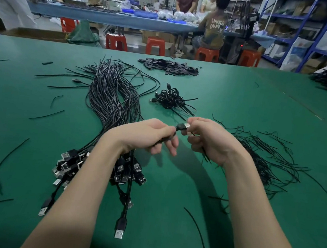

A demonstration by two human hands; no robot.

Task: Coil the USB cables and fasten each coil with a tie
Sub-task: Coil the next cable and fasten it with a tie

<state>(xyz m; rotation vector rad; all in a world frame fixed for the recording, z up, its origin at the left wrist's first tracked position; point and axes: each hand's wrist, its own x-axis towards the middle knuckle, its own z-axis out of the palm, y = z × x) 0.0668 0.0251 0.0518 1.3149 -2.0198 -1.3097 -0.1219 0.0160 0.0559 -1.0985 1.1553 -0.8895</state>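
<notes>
Indoors, both hands, left hand (153, 135) and right hand (207, 138), grip a USB cable (182, 126) over green table (242, 91)

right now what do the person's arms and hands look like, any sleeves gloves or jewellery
Both forearms are bare from the lower frame edge up to the wrists, with no sleeve showing. The left hand and the right hand wear no gloves. No ring, watch, bracelet or other marking shows on the parts in view, though some fingers are curled out of sight. No cables or straps are attached to either arm.
</notes>
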